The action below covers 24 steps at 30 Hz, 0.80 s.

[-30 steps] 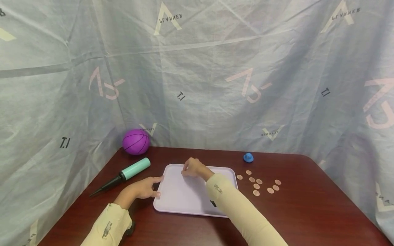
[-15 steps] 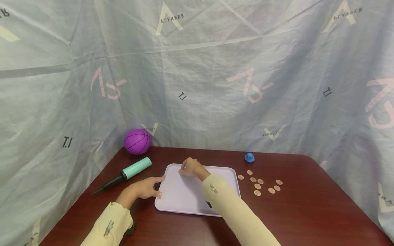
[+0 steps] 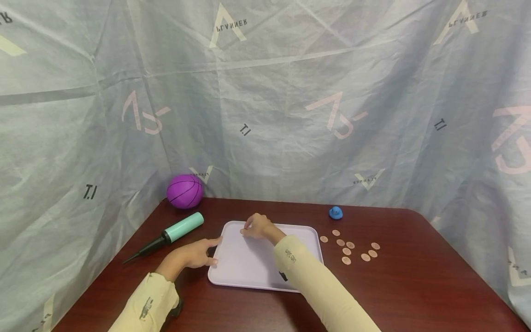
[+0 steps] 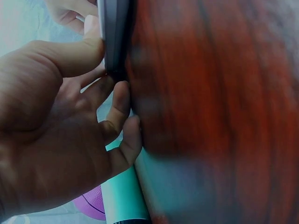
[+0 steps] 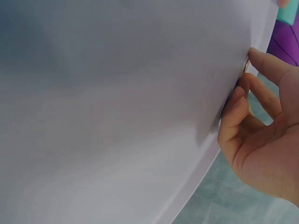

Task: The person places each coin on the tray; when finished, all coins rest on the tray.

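Observation:
A pale lilac rectangular tray (image 3: 244, 265) lies on the table. My left hand (image 3: 192, 253) holds its left edge; in the left wrist view the thumb (image 4: 81, 58) presses the tray's rim (image 4: 113, 37) while other fingers sit at its underside. Over the far left part of the tray, my right hand (image 3: 259, 227) points downward. In the right wrist view its thumb and forefinger pinch a thin copper-coloured coin (image 5: 246, 64), seen edge-on against the tray surface (image 5: 117, 116). Several similar coins (image 3: 346, 251) lie flat to the right of the tray.
A teal and black hand pump (image 3: 182, 228) lies left of the tray. Behind it, at the back left corner, sits a purple ball (image 3: 184, 191). A small blue rubber duck (image 3: 335, 212) stands near the table's back edge. Grey printed cloth (image 3: 282, 115) hangs around the table.
My right hand has shifted slightly left over the tray, then stayed nearly still. The left hand keeps its place on the tray's edge.

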Tool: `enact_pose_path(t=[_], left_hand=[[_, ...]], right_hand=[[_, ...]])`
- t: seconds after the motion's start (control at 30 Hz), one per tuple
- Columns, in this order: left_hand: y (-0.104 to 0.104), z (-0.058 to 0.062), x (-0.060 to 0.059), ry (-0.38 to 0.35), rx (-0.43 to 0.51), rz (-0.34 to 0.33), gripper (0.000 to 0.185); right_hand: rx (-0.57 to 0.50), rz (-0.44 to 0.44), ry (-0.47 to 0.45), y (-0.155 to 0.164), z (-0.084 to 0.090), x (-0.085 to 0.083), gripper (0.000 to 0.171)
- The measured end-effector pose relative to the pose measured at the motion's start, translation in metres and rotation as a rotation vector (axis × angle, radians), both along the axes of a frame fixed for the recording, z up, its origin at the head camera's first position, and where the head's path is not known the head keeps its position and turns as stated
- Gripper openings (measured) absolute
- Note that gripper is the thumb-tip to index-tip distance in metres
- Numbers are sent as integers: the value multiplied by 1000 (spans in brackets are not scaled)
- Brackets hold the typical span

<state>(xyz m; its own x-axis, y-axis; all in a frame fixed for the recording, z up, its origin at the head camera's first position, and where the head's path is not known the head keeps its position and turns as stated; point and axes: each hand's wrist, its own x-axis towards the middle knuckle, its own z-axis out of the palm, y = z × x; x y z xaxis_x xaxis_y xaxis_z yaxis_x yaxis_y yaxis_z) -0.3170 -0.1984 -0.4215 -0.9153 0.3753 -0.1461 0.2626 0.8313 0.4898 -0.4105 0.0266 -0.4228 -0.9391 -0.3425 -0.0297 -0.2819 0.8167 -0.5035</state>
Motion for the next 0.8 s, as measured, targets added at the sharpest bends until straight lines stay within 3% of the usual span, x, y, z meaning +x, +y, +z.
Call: enact_pose_path(t=[0.23, 0.37, 0.8], left_hand=[[1, 1, 2, 6, -1, -3, 74], [0, 1, 2, 9, 1, -7, 75], [-2, 2, 3, 26, 36, -37, 74]], right_hand=[[-49, 36, -4, 19, 0, -1, 31], [-67, 48, -7, 32, 3, 1, 28], [-153, 141, 16, 86, 25, 14, 29]])
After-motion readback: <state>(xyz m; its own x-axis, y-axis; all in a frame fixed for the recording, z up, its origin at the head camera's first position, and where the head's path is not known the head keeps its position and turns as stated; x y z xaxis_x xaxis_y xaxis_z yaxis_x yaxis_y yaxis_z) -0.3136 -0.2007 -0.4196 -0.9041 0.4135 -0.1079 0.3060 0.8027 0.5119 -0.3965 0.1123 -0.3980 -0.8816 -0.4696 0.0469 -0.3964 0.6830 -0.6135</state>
